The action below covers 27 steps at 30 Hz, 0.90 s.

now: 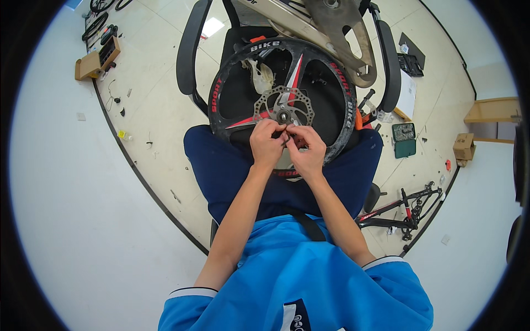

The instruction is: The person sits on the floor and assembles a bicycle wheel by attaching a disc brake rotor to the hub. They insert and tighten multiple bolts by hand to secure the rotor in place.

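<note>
A black bicycle wheel (295,70) with broad spokes and red and white markings lies against the seat of a black chair, its near edge between my knees. On its hub (283,116) sits a silver brake disc (307,103) with a perforated edge. Just below the hub, my left hand (266,145) and my right hand (307,150) meet with fingers pinched together. Between the fingertips there seems to be something small and dark, too hidden to name. A crumpled clear plastic bag (262,77) shows in the wheel's upper left opening.
Chair armrests (188,52) flank the wheel. Beyond it lies a pale bike frame (290,19) with a grey metal part (353,41). On the floor at right are an opened green case (404,148) and a black-red bike frame (406,212); an open cardboard box (88,66) stands at far left.
</note>
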Motion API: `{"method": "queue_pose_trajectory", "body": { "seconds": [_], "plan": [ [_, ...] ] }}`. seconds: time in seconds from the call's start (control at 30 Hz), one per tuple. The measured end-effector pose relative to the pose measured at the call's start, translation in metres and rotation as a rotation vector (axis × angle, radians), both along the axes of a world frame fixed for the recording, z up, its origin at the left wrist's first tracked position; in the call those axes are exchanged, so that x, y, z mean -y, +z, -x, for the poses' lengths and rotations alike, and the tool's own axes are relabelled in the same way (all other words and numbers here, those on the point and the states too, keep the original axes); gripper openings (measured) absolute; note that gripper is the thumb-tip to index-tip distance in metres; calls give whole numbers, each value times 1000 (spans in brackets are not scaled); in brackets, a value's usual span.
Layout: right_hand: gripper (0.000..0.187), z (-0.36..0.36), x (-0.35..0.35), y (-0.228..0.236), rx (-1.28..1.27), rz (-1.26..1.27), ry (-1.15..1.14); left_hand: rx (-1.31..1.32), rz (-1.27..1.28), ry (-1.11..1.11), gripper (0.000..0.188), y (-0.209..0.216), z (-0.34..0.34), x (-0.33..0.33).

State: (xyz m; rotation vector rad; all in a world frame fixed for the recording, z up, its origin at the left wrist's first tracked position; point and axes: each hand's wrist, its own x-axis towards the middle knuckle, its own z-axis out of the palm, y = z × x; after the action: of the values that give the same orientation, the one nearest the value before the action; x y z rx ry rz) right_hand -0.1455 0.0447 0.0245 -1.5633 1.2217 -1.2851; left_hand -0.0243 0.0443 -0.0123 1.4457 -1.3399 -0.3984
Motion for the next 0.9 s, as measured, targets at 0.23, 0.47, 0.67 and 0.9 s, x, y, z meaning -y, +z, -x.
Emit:
{"method": "queue_pose_trajectory", "body": {
  "seconds": [0.23, 0.47, 0.67, 0.9],
  "plan": [
    [18, 1, 0, -5, -68, 85, 28, -74, -153, -19, 20, 14, 0, -4],
    [23, 4, -1, 0, -71, 34, 12, 28, -30, -33, 19, 1, 0, -2],
    [22, -2, 2, -4, -28, 24, -40, -5, -111, -10, 18, 3, 2, -1],
    [20, -2, 3, -5, -49, 73, -41, 24, -128, -24, 20, 11, 0, -2]
  ]
}}
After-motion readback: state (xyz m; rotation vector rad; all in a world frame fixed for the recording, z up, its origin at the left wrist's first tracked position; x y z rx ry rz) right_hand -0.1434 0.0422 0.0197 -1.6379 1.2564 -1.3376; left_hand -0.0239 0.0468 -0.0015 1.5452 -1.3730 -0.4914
